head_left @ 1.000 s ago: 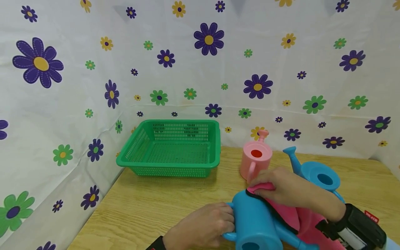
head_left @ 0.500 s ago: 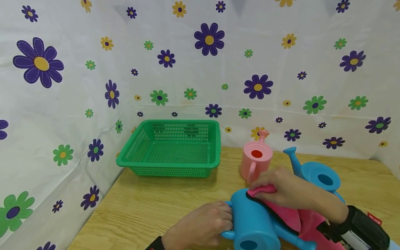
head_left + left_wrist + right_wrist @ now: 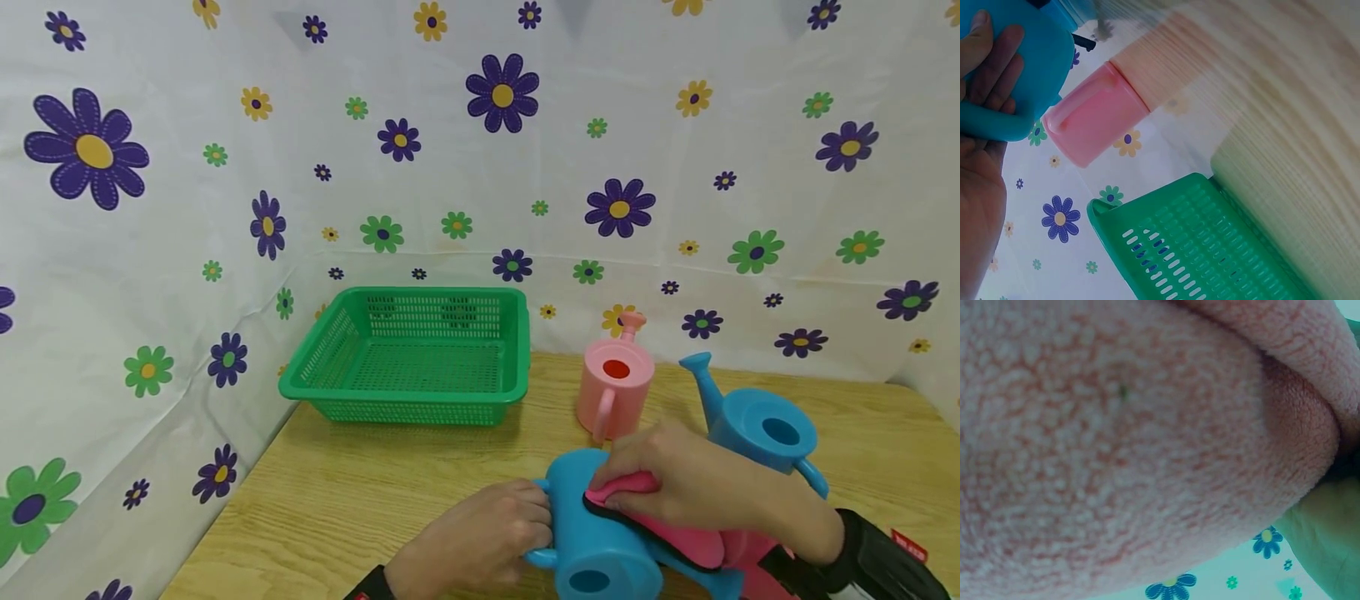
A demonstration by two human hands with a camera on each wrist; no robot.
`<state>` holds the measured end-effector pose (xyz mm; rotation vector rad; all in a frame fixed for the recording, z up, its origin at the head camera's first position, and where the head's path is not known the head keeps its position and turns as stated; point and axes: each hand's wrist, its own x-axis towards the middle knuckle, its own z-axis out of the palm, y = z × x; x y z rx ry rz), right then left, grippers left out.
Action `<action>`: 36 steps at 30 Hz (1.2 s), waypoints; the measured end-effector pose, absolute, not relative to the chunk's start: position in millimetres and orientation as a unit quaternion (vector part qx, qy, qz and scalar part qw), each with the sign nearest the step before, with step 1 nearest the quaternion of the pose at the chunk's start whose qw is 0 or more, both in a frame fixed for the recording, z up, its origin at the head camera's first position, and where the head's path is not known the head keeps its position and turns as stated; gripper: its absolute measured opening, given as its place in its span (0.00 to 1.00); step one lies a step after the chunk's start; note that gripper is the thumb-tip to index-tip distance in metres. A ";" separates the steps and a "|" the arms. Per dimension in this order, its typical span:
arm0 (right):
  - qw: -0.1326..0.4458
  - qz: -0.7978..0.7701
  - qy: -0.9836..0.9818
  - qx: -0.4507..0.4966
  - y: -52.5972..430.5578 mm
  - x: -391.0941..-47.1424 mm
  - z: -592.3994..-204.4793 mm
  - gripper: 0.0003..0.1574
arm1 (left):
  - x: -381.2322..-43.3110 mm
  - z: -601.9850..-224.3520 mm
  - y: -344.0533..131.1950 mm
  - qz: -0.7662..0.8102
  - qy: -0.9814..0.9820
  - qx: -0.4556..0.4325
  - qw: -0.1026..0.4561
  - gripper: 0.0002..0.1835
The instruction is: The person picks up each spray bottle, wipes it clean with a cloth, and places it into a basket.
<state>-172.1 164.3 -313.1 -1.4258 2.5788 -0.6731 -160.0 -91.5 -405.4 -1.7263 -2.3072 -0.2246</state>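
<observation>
My left hand (image 3: 491, 533) grips the handle of a blue watering can (image 3: 588, 521), which is tipped on its side with its opening facing me. In the left wrist view, the fingers (image 3: 999, 69) pass through the handle loop against the can's body. My right hand (image 3: 663, 471) pinches a fluffy pink cloth (image 3: 686, 537) with black edging and presses it on the can's right side. The cloth covers part of the can and its spout. In the right wrist view, the same cloth (image 3: 1116, 462) fills most of the picture and hides the fingertips.
A green plastic basket (image 3: 412, 410) stands at the back left of the wooden table (image 3: 360, 483). Behind the hands stand a pink watering can (image 3: 615, 387) and, right of it, a second blue watering can (image 3: 750, 429). A flowered sheet (image 3: 465, 175) hangs behind the table.
The held watering can has shifted slightly left and away from me. My right hand has slid the cloth a little toward me along the can's side.
</observation>
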 end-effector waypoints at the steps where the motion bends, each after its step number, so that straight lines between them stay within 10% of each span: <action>1: 0.066 -0.223 0.850 -0.472 163.5 -170.6 -312.0 0.15 | -160.5 -405.4 -91.8 -0.079 -0.791 -0.594 0.127 0.17; 36: 0.058 -0.244 0.855 -0.454 174.0 -168.3 -310.6 0.15 | -158.1 -407.1 -98.3 -0.082 -0.781 -0.597 0.162 0.15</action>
